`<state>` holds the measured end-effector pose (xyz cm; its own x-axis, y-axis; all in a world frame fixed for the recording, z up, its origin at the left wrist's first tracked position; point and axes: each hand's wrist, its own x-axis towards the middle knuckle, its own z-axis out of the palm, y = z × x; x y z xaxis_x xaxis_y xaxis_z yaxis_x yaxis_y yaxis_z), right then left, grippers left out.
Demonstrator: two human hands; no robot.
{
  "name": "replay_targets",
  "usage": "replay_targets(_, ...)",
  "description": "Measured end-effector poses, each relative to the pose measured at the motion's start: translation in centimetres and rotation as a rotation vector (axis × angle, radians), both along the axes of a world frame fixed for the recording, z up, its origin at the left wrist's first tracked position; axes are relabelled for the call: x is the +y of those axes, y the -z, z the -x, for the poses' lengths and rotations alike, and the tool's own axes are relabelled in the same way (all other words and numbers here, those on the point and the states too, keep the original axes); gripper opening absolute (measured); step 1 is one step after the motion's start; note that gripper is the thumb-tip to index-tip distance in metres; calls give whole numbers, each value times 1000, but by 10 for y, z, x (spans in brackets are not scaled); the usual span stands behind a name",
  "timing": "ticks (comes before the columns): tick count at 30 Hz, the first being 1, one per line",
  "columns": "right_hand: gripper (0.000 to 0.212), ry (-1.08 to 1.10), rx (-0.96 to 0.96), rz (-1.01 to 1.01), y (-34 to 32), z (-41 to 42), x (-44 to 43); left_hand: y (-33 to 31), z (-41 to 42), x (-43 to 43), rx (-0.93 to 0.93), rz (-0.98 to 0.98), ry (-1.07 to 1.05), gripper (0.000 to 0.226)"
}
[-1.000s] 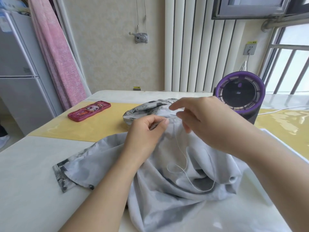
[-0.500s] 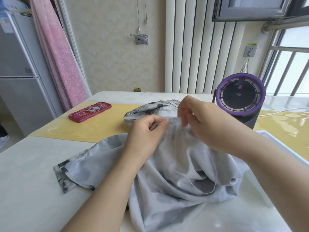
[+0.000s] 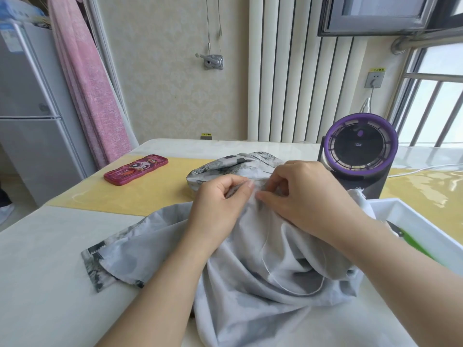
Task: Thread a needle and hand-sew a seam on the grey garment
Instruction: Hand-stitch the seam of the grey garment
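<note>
One grey garment point(image 3: 250, 299) lies bunched on the table point(image 3: 50, 271), its top fold raised between two hands. The left hand point(image 3: 220, 204) pinches that fold between thumb and curled fingers. The right hand point(image 3: 308, 196), fingers curled, pinches the cloth just beside the left fingertips; no needle can be made out. One white thread point(image 3: 265, 249) trails down the cloth. Nearby stand one red case point(image 3: 136, 169), one purple fan point(image 3: 360, 149) and one white tray point(image 3: 423, 221).

One head-worn wide-angle view looks forward and down, close over the desk point(image 3: 50, 246), facing its far edge.
</note>
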<state>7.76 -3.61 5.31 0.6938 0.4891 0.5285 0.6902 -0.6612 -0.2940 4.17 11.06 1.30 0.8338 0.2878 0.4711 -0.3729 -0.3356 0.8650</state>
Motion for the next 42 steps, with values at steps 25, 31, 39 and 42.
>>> replay_targets(25,27,-276,356,-599,-16,0,-4,-1,3,-1,21,28,-13,18)
replay_targets(31,23,-357,516,-488,-36,2,-19,1,1,0,38,50,-23,15)
replay_targets(39,12,-534,685,-477,-58,8,-37,2,1,1,29,34,-42,16)
replay_targets(42,16,-506,640,-562,-61,7,-39,3,0,3,29,36,-61,15)
